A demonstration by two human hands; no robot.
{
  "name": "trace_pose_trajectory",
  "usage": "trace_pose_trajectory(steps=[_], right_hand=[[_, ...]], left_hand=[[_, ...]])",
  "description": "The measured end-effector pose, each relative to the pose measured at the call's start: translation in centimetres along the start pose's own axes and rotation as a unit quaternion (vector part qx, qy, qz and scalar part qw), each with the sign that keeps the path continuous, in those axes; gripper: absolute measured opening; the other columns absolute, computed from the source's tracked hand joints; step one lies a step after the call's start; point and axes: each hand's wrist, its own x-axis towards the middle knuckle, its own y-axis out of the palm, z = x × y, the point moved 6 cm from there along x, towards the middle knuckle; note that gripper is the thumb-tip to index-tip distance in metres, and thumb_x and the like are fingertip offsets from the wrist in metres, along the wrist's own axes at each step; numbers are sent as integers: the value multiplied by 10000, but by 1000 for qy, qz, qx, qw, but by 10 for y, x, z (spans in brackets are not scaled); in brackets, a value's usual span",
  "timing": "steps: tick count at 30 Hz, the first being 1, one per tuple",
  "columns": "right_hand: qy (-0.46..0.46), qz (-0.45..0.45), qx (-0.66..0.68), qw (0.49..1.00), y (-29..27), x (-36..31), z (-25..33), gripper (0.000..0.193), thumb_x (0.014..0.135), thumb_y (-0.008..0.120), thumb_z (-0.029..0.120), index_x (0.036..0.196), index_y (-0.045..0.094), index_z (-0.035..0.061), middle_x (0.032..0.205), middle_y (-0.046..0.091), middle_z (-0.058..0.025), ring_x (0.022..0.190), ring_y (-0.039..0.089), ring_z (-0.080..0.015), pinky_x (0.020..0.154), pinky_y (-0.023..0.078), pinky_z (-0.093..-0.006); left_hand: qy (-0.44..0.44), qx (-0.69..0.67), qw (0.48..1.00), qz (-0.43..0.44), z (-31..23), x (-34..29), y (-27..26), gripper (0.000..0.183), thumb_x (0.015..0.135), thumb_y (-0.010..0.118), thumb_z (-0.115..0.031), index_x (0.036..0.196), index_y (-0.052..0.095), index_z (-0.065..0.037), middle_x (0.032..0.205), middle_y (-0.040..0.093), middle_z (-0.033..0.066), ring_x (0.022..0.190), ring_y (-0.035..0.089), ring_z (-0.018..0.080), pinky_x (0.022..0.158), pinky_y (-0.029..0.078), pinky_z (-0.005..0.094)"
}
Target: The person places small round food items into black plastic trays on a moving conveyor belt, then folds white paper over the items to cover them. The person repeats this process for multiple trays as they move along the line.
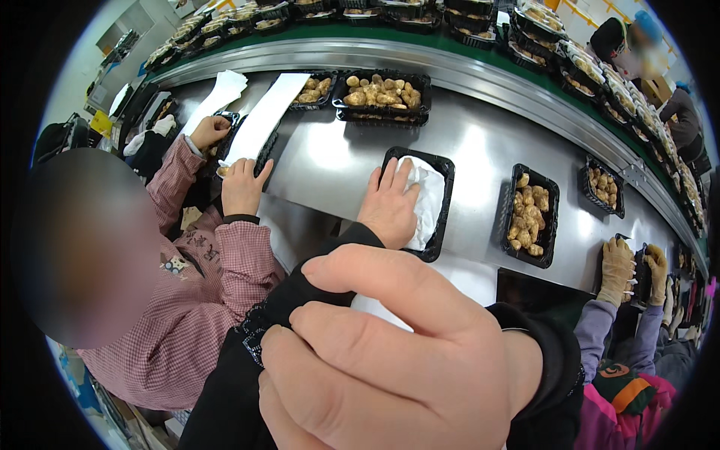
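My left hand [390, 206] lies flat, fingers outstretched, on a crumpled white paper liner [426, 196] inside a black plastic tray [442, 217]. The tray sits near the steel table's front edge. Close to the camera, my right hand [390, 360] is raised across my left forearm with its fingers curled in. Its palm side is hidden, so I cannot make out whether it holds anything. Right of my tray stands another black tray [551, 225] filled with knobbly brown tubers [529, 210].
On the steel table [330, 161] stand stacked tuber trays [384, 120] and a smaller tray [602, 187]. At left, a co-worker's hands [241, 187] are by white paper strips [266, 112]; at right are gloved hands [617, 266]. Packed trays [540, 19] line a green conveyor [375, 28].
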Motion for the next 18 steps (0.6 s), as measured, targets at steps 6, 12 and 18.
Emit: trace_pose_trajectory(steps=[6, 12, 18], right_hand=[[-7, 131, -12, 991, 0, 9, 0, 227, 608, 688, 140, 758, 651, -26, 818, 621, -97, 760, 610, -232, 769, 561, -413], [-91, 164, 0, 982, 9, 2, -6, 269, 592, 673, 169, 779, 662, -24, 843, 629, -116, 796, 624, -249, 800, 561, -454], [113, 457, -105, 876, -22, -45, -84, 274, 671, 650, -23, 943, 673, -3, 978, 675, -139, 911, 628, -344, 842, 465, -459]], left_hand=[[1, -7, 1000, -6, -2, 2, -5, 450, 801, 592, -127, 1227, 671, -2, 1551, 373, 242, 1466, 296, 432, 1200, 209, 570], [7, 3, 1000, -1, 1, -1, -3, 444, 831, 595, -177, 1233, 666, -4, 1558, 367, 245, 1475, 276, 435, 1201, 203, 571], [38, -11, 999, -11, -5, -2, -2, 493, 923, 546, -308, 1293, 650, 1, 1559, 391, 247, 1482, 263, 452, 1200, 192, 582]])
